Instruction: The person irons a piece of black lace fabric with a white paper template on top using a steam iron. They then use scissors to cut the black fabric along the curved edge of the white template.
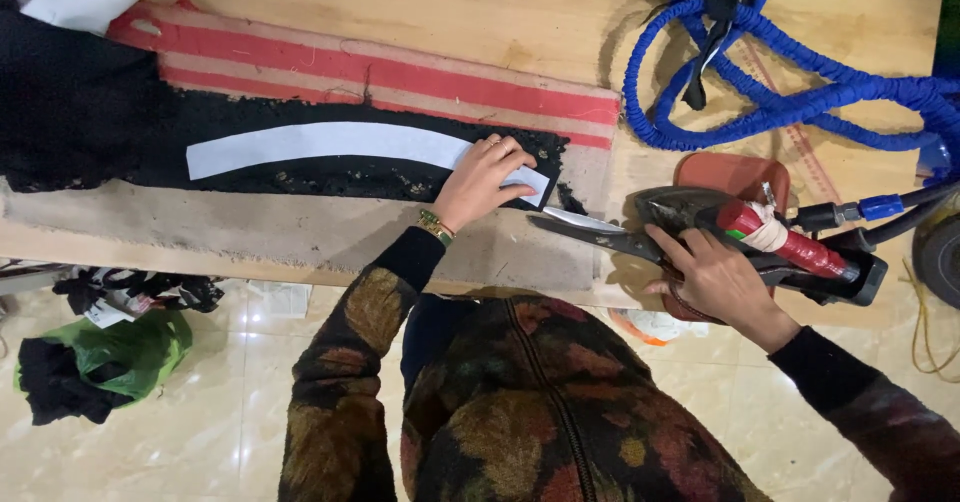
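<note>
The tabletop [420,7] runs the full width of the view; its near edge passes just below both hands, with open tiled floor [240,402] beneath. Bare wood lies beyond the left hand [482,182]. Black fabric [90,112] extends left of this hand, bordered by a red-striped strip [380,72] on its far side. The left hand rests flat, fingers spread, pressing the right end of the curved white strip [320,144] onto the fabric. The right hand [712,274] is closed around the iron [770,237], which sits beside a red pad [730,174]. A blue hose [790,92] coils beyond it. A green bag [130,352] holding dark cloth lies on the floor, far left.
</note>
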